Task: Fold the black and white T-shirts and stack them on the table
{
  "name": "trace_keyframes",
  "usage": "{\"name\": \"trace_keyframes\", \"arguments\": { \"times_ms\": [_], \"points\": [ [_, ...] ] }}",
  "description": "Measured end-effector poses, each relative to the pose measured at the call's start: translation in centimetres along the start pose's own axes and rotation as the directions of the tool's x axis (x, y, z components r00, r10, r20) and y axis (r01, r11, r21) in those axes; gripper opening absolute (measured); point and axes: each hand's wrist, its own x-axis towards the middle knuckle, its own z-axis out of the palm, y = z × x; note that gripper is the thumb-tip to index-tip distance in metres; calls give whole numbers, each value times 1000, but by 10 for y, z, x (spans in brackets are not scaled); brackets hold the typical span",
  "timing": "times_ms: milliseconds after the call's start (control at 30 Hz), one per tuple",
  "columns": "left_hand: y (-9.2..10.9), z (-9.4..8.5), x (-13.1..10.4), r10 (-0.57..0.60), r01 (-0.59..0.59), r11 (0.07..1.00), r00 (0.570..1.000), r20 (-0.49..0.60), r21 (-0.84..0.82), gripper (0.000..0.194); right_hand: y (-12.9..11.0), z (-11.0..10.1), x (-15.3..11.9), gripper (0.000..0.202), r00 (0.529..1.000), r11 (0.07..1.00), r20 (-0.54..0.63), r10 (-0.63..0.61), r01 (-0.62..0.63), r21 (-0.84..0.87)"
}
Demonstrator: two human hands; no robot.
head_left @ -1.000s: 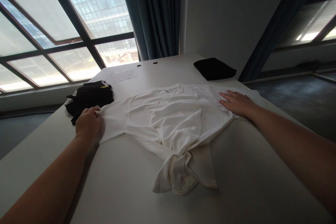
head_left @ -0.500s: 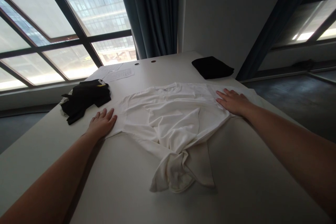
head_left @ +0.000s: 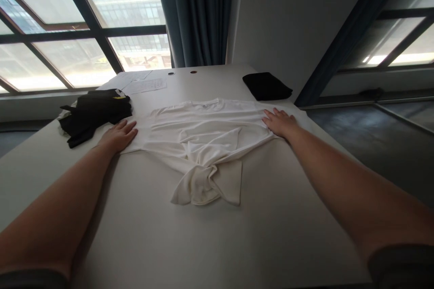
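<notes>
A white T-shirt (head_left: 217,122) lies on the white table (head_left: 271,216), its collar toward the far side. The sleeves are spread out sideways, while the lower body is bunched and twisted toward me. My left hand (head_left: 118,136) rests flat on the left sleeve, fingers stretched out. On the right sleeve lies my right hand (head_left: 280,123), palm down with its fingers apart. Neither hand grips the cloth. Part of each sleeve is hidden beneath the hands.
A crumpled heap of dark clothing (head_left: 95,115) sits just beyond my left hand. A folded black cloth (head_left: 267,86) lies at the far right edge. Papers (head_left: 145,85) lie at the far left, near two round holes in the tabletop. A curtain (head_left: 196,13) hangs behind the table.
The view has shifted, so the table and shirt appear slightly higher and farther left. Both hands stay flat on the sleeves, and the shirt keeps much the same shape.
</notes>
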Motion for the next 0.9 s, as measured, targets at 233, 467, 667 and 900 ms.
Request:
{"name": "trace_keyframes", "arguments": {
  "times_ms": [233,467,667,900],
  "points": [
    [43,-28,-48,166,-198,976,947,-274,-95,49,-13,-13,-24,53,881,925,-364,-302,363,112],
    [150,-51,-140,778,-804,529,587,-222,-272,42,-95,-35,-152,39,366,291,-359,-858,924,246],
    [162,-57,-143,757,-696,562,651,-62,-447,24,-108,-44,-169,25,465,410,-265,-845,881,237],
    [75,-69,-112,537,-353,567,844,9,-744,48,-47,-91,-141,20,617,541,71,-784,621,567]
  ]
}}
